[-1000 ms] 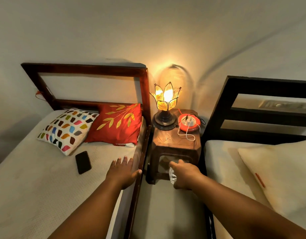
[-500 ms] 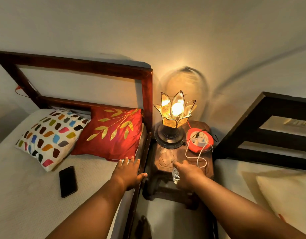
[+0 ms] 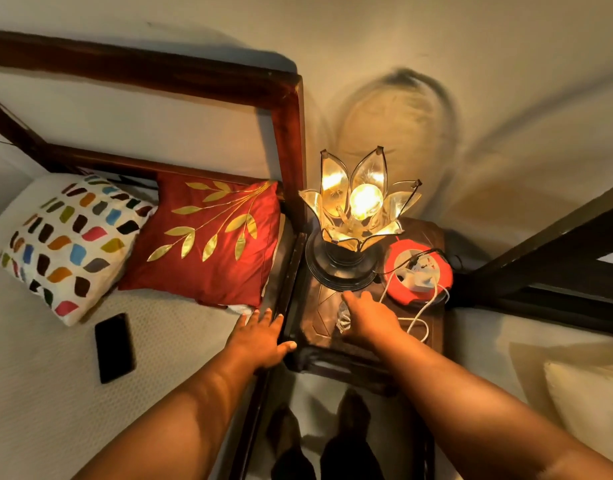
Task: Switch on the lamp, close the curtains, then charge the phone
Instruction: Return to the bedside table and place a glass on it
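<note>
1. Notably, no brand, label or writing can be read anywhere; the markings on the white face of the red cable reel (image 3: 417, 271) are too small and blurred to make out.
2. Your left hand (image 3: 262, 337) lies palm down with its fingers spread flat, resting on the edge of the left bed (image 3: 49, 393) where the mattress meets the dark wooden frame; the thumb points toward the bedside table (image 3: 312, 323). It holds nothing.
3. Your right hand (image 3: 369, 318) rests on the table top, fingers curled loosely and reaching toward the base of the lamp (image 3: 357, 216). A small pale, crinkled item (image 3: 343, 317) shows at the thumb side of this hand; you cannot tell what it is, nor whether the hand grips it or merely touches it.
4. Your lamp, a glass lotus on a dark round base, is lit and stands at the back left of the table.
5. Beside the lamp base, to its right, sits the cable reel with a white plug (image 3: 419, 280) seated in it. A white cable (image 3: 424, 317) runs from the plug and loops on the table just beside your right hand.
6. Your phone (image 3: 114, 348) lies face up, screen dark, on the left bed, well apart from the table and to the left of your left hand.
7. Behind the phone, a red cushion (image 3: 208, 244) with gold leaves and a white cushion (image 3: 66, 244) with coloured patches lean against the headboard (image 3: 287, 140).
</note>
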